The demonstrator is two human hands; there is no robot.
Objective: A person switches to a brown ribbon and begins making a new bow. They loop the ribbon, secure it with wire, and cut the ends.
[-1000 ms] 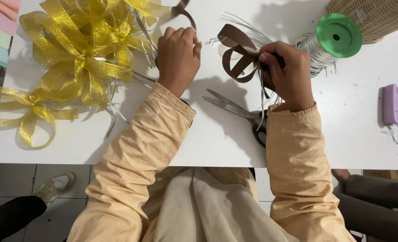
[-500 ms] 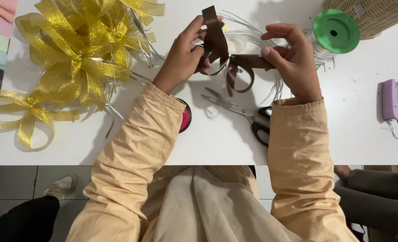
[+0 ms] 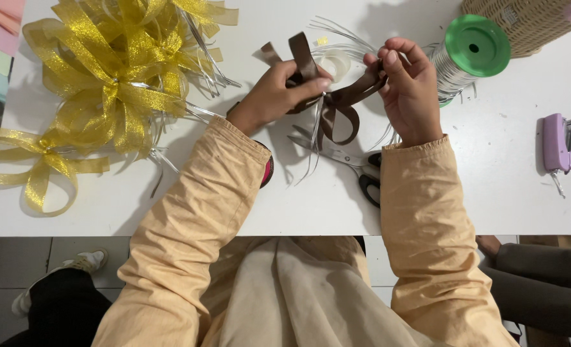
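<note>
Centrally, brown ribbon bow (image 3: 333, 103) pinched between left hand (image 3: 276, 96) and right hand (image 3: 409, 90), both closed on it, scissors (image 3: 349, 160) at 6 o'clock, bare white table (image 3: 491, 186) at 4 o'clock, gold bows (image 3: 112, 77) at 9 o'clock.

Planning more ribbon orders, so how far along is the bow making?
Done: a pile of gold bows lies at the table's left. In hand: both hands, left and right, pinch a looped brown ribbon, not visibly tied. Scissors and stapler lie unused.
</note>
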